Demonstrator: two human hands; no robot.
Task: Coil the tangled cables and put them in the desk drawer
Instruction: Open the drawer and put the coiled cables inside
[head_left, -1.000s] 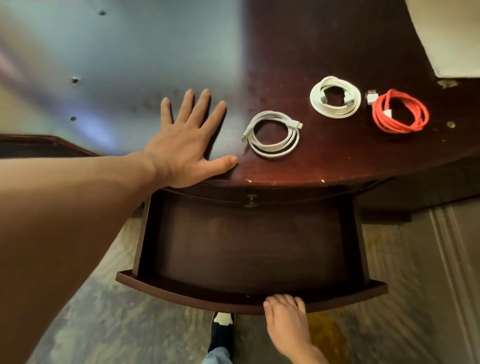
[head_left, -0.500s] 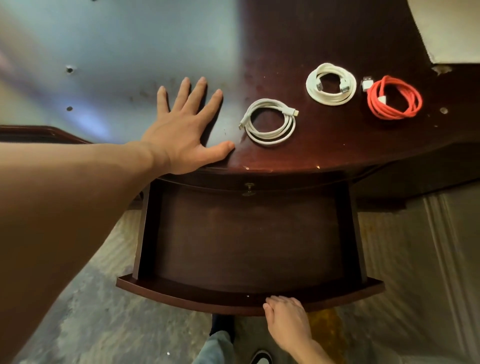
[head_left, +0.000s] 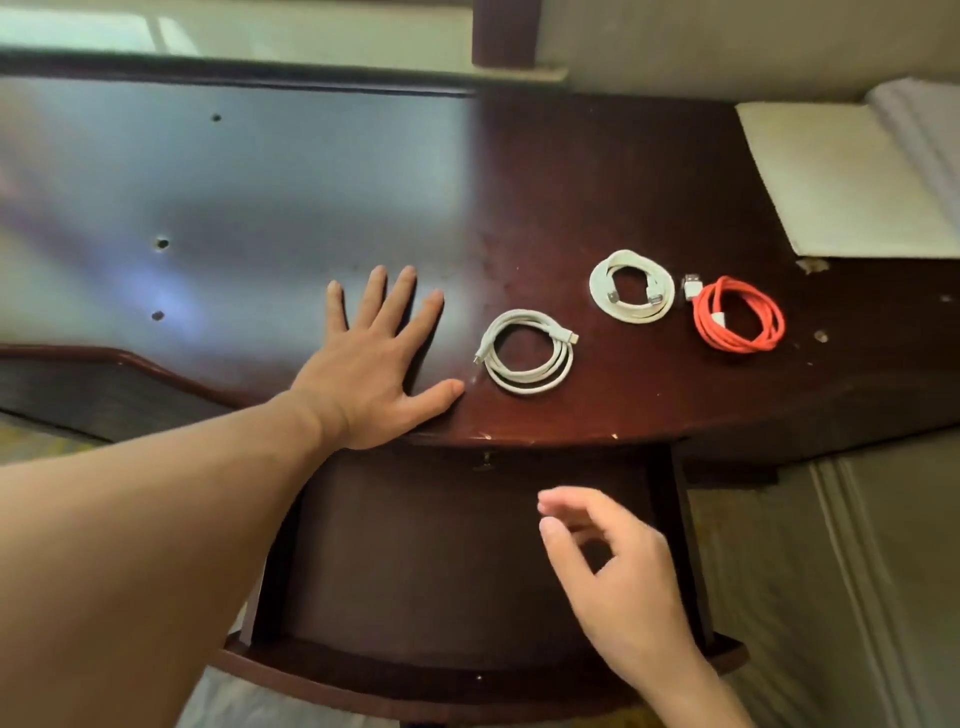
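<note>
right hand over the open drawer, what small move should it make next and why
Probably reach the right hand forward to the nearest white cable and pick it up. All three coils, including the other white cable and the red cable, lie coiled on the desk, the drawer looks open and empty, and the left hand lies flat on the desk.

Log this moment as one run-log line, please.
drawer open, nothing seen inside | three coiled cables on desk | left hand flat on desk | right hand over drawer, holding nothing
</note>
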